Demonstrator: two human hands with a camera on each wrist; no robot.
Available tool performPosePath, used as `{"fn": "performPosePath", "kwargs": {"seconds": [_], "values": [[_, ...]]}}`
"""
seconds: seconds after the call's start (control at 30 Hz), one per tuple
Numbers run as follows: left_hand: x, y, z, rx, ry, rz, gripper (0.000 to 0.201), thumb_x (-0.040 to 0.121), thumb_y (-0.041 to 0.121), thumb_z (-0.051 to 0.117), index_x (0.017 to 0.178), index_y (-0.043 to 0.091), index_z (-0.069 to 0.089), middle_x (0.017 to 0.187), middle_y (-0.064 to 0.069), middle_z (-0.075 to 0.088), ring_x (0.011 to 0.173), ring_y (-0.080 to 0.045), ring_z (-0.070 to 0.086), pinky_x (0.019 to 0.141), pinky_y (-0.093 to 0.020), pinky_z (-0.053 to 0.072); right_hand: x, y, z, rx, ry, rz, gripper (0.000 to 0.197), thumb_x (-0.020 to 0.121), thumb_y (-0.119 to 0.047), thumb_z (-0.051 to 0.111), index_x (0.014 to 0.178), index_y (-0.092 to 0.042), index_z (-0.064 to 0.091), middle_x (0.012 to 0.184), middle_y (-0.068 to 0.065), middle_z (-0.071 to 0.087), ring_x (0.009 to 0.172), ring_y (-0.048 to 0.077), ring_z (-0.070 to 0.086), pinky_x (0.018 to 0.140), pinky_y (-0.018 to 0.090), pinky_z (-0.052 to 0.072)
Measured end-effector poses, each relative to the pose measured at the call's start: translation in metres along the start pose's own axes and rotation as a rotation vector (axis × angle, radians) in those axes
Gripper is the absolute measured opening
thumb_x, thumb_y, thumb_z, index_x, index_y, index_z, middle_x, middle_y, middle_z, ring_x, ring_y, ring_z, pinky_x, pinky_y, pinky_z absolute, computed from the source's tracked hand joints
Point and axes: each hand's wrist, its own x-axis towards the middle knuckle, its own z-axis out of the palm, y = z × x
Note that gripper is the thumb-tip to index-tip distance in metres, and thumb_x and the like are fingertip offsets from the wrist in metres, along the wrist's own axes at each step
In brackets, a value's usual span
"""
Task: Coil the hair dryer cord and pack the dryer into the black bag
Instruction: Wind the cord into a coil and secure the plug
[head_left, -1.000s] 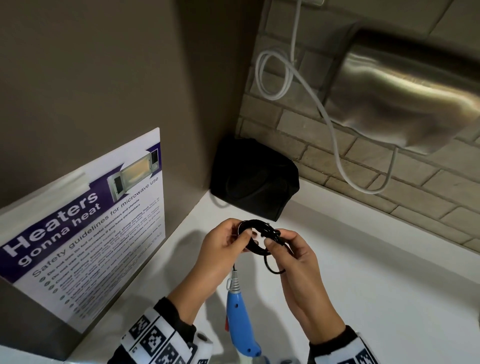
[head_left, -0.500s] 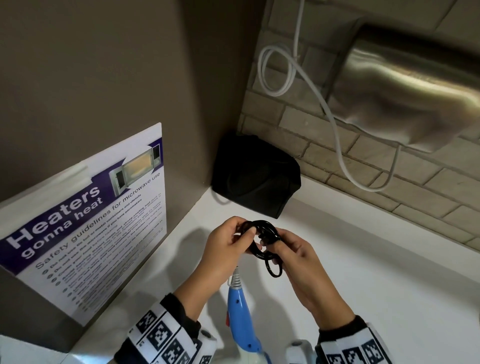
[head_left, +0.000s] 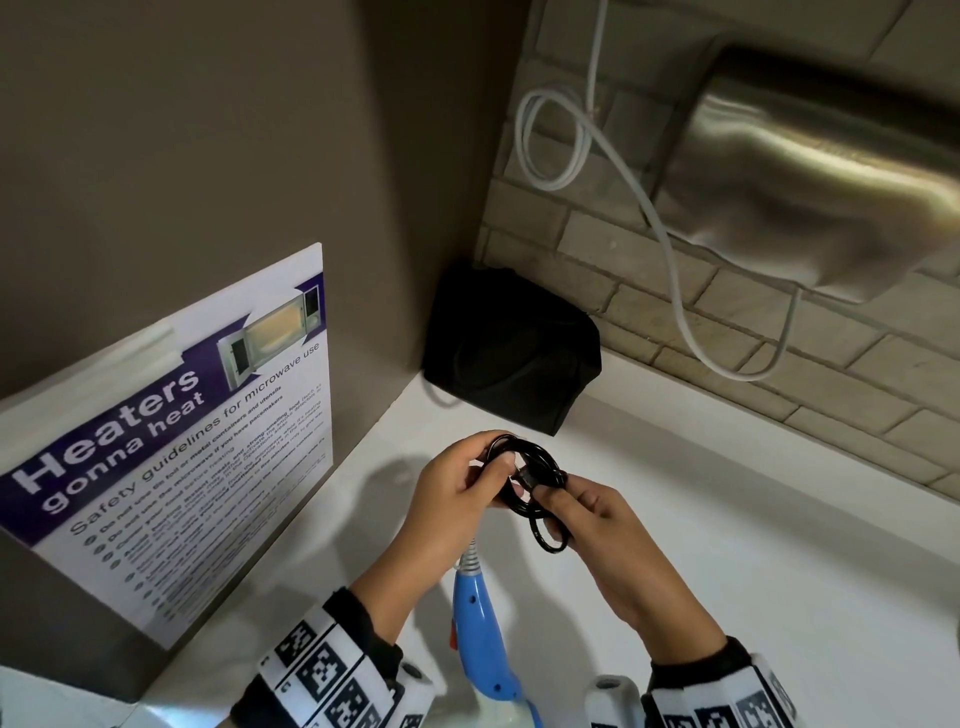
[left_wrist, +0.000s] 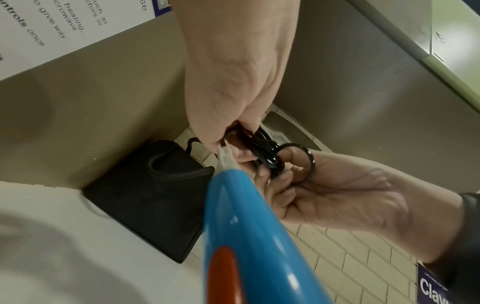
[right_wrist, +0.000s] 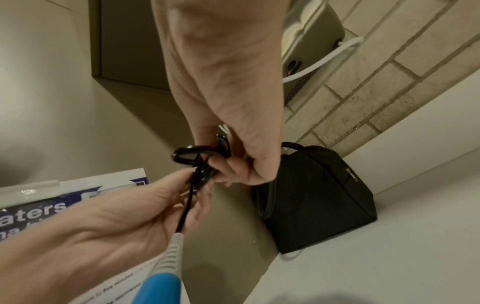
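Note:
Both hands hold a small coil of black cord (head_left: 535, 478) above the white counter. My left hand (head_left: 457, 483) grips the coil's left side, and my right hand (head_left: 582, 506) pinches its right side, with a small loop (head_left: 548, 538) hanging under the fingers. The blue hair dryer (head_left: 478, 639) hangs below the hands by its grey strain relief (head_left: 467, 561); its orange switch (left_wrist: 223, 275) shows in the left wrist view. The black bag (head_left: 511, 353) sits in the counter's back corner, beyond the hands, and looks closed. In the right wrist view the cord (right_wrist: 197, 162) runs down to the dryer (right_wrist: 158, 288).
A microwave safety poster (head_left: 171, 447) leans on the left wall. A steel hand dryer (head_left: 810, 171) with a white cable (head_left: 670, 249) hangs on the brick wall at the right. The white counter (head_left: 779, 545) stretches to the right of the hands.
The hands have stayed together on the coil, turning it slightly. The small loop below the right fingers has shifted a little. The bag has not moved.

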Motion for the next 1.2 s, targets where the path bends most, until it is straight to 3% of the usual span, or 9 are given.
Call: {"fn": "performPosePath", "kwargs": {"seconds": [0.07,0.17,0.33,0.47,0.63,0.73,0.87,1.03,1.2], "values": [[0.001,0.000,0.000,0.003,-0.013,-0.004,0.020,0.094,0.011,0.053,0.108,0.015,0.066,0.094,-0.009,0.072,0.081,-0.018,0.071,0.077,-0.036,0.060,0.000,0.001,0.000,-0.004,0.011,-0.023,0.020,0.094,-0.016,0.052,0.094,-0.015,0.072,0.069,0.004,0.058,0.061,0.007,0.046,0.074,0.028,0.042],[0.001,0.001,-0.003,-0.007,-0.082,-0.035,0.020,0.094,0.014,0.053,0.106,0.018,0.068,0.096,-0.010,0.071,0.084,-0.018,0.071,0.078,-0.036,0.059,0.001,0.006,-0.005,-0.019,-0.040,-0.023,0.020,0.092,-0.024,0.054,0.094,-0.014,0.071,0.077,0.019,0.061,0.067,0.016,0.047,0.078,0.035,0.042],[-0.001,0.006,-0.006,-0.125,-0.185,-0.181,0.016,0.093,0.018,0.055,0.099,0.018,0.071,0.085,0.001,0.072,0.079,-0.013,0.069,0.068,-0.025,0.055,0.001,0.007,-0.016,-0.015,-0.143,0.012,0.018,0.091,-0.023,0.054,0.088,-0.008,0.064,0.069,-0.006,0.057,0.068,0.013,0.048,0.080,0.032,0.042],[-0.001,0.002,-0.008,-0.144,-0.201,-0.259,0.016,0.091,0.024,0.058,0.098,0.019,0.071,0.083,0.005,0.071,0.079,-0.008,0.066,0.062,-0.021,0.051,0.000,0.008,-0.018,-0.033,-0.188,0.018,0.013,0.093,-0.020,0.053,0.085,-0.018,0.063,0.075,-0.006,0.056,0.070,0.011,0.049,0.079,0.028,0.041],[0.001,0.003,-0.010,-0.080,-0.195,-0.276,0.028,0.090,0.037,0.057,0.098,0.015,0.072,0.083,0.003,0.070,0.075,-0.006,0.063,0.059,-0.021,0.049,-0.001,0.007,-0.018,-0.095,-0.207,-0.013,0.017,0.085,-0.030,0.055,0.085,-0.015,0.063,0.078,0.001,0.057,0.073,0.012,0.053,0.080,0.033,0.041],[0.005,0.006,-0.011,-0.073,-0.119,-0.288,0.034,0.091,0.043,0.053,0.084,0.016,0.071,0.075,0.002,0.071,0.070,-0.009,0.063,0.057,-0.022,0.049,-0.004,0.005,-0.010,-0.182,-0.191,-0.109,0.017,0.093,-0.022,0.056,0.080,-0.028,0.065,0.079,-0.002,0.058,0.072,0.008,0.053,0.071,0.021,0.042],[0.003,0.009,-0.010,-0.141,-0.135,-0.222,0.033,0.091,0.039,0.052,0.091,0.012,0.072,0.078,0.002,0.071,0.069,-0.006,0.062,0.057,-0.020,0.048,-0.003,0.005,-0.006,-0.060,-0.114,-0.103,0.019,0.096,-0.016,0.052,0.098,-0.022,0.070,0.079,0.002,0.064,0.068,0.011,0.048,0.066,0.021,0.039],[0.001,0.004,-0.012,-0.103,-0.179,-0.178,0.018,0.091,0.024,0.060,0.103,0.016,0.071,0.090,-0.003,0.072,0.077,-0.012,0.061,0.066,-0.020,0.049,0.000,0.007,-0.009,-0.052,-0.078,-0.068,0.019,0.096,-0.013,0.050,0.090,-0.013,0.068,0.069,-0.003,0.055,0.063,0.010,0.042,0.063,0.022,0.034],[-0.001,0.006,-0.008,-0.078,-0.175,-0.202,0.018,0.090,0.021,0.059,0.102,0.021,0.072,0.092,0.003,0.073,0.080,-0.004,0.063,0.062,-0.022,0.047,-0.001,0.008,-0.017,-0.048,-0.183,-0.073,0.021,0.092,-0.026,0.053,0.107,-0.021,0.066,0.098,0.006,0.067,0.082,0.020,0.053,0.084,0.034,0.043]]}}
